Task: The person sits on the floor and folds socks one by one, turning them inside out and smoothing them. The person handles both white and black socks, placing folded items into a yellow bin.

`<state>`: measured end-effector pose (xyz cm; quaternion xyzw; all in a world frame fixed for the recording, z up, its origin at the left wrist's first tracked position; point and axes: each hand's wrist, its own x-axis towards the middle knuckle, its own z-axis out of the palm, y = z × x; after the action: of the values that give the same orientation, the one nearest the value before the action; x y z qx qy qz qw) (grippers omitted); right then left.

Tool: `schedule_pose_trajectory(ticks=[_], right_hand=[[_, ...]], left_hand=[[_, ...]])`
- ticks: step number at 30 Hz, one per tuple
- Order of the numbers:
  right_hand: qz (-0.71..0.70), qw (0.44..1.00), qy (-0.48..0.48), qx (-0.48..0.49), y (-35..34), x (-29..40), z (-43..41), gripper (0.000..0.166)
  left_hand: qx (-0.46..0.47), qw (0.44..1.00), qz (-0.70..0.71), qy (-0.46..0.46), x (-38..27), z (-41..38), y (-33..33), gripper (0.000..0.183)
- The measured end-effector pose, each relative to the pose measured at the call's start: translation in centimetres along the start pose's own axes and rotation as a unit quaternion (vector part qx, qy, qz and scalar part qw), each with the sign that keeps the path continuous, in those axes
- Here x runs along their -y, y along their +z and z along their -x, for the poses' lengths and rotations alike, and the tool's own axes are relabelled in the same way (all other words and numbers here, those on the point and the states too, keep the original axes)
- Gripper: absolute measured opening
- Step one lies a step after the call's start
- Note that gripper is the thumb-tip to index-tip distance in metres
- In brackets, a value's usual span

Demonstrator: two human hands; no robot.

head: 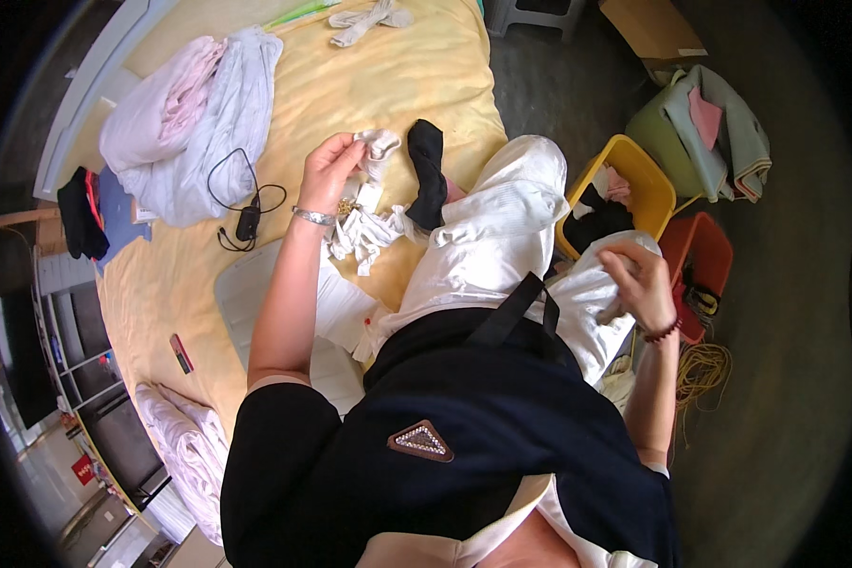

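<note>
My left hand (332, 167) pinches a small white cloth piece, perhaps a sock (379, 148), between thumb and fingers above the bed. Below it lies a heap of white cloth strips (366, 233). A black sock (427, 170) rests just right of that held piece, beside my knee. Over my white trousers hovers my right hand (639, 284), its fingers loosely curled with nothing seen in them. Near that hand, a yellow bin (657, 170) holds black, white and pink cloth pieces. A pale pair of socks (370, 21) lies at the far end of the bed.
Folded bedding (184, 128) and a black adapter with cable (248, 221) lie on the yellow bedsheet (312, 92). A pale plastic lid or board (245, 284) is by my left arm. A red bin (717, 248), a coil of cord (703, 369) and a green container (650, 128) stand right.
</note>
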<state>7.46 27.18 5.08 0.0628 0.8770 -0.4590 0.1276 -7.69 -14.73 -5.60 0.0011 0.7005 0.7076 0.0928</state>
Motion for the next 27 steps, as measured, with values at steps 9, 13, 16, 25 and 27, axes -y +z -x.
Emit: schedule_pose_trajectory(ticks=[9, 13, 16, 25, 27], right_hand=[[-0.223, 0.959, -0.082, 0.157, 10.5, 11.4, -7.6, 0.044], [-0.366, 0.925, -0.094, 0.045, 9.6, 11.2, -8.1, 0.016], [-0.367, 0.928, -0.044, 0.042, 7.9, 7.6, -7.6, 0.015], [-0.4, 0.914, 0.037, 0.065, 8.6, 4.2, -5.6, 0.019], [-0.425, 0.902, 0.032, 0.059, 8.4, 4.0, -5.4, 0.02]], left_hand=[[0.176, 0.982, -0.047, 0.057, -10.7, 3.0, 6.5, 0.016], [0.121, 0.99, -0.062, 0.041, -11.5, 1.6, 2.1, 0.023], [0.013, 0.978, -0.205, -0.021, -4.3, -0.3, -5.1, 0.029], [-0.126, 0.971, -0.134, -0.155, 7.1, 0.6, -10.1, 0.028], [-0.129, 0.987, -0.007, -0.099, 2.8, -0.4, -8.6, 0.02]])
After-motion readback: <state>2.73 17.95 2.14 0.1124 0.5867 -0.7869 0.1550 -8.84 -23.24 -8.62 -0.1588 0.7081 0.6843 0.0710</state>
